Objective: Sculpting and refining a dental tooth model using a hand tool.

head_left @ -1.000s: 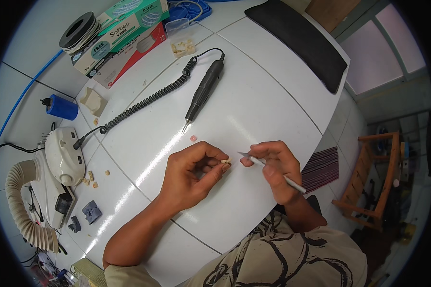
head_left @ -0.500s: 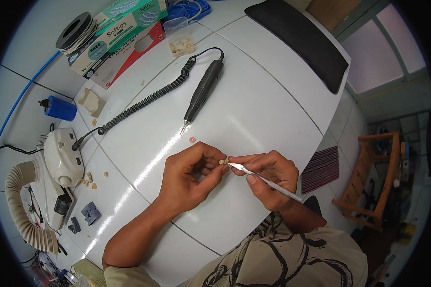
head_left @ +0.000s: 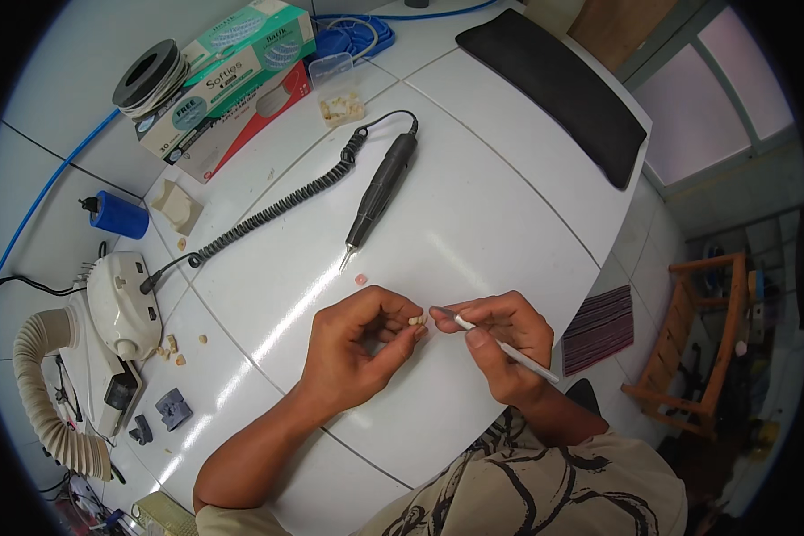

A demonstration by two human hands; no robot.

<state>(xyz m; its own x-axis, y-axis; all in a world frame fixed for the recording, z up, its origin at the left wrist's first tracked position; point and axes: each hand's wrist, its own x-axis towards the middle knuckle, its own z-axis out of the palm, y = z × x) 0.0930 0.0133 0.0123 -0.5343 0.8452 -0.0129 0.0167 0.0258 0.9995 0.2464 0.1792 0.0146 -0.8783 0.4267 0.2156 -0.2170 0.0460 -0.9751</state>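
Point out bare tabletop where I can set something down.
Widest: between the black handpiece and the black mat. Smaller: between the coiled cord and the left hand. Crowded: the far left, with the white machine and beige bits, and the back-left corner's boxes.

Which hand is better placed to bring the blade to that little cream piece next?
Probably the right hand: it already holds the pale-handled knife, blade pointed leftward near the small cream piece. The left hand is occupied, pinching that piece.
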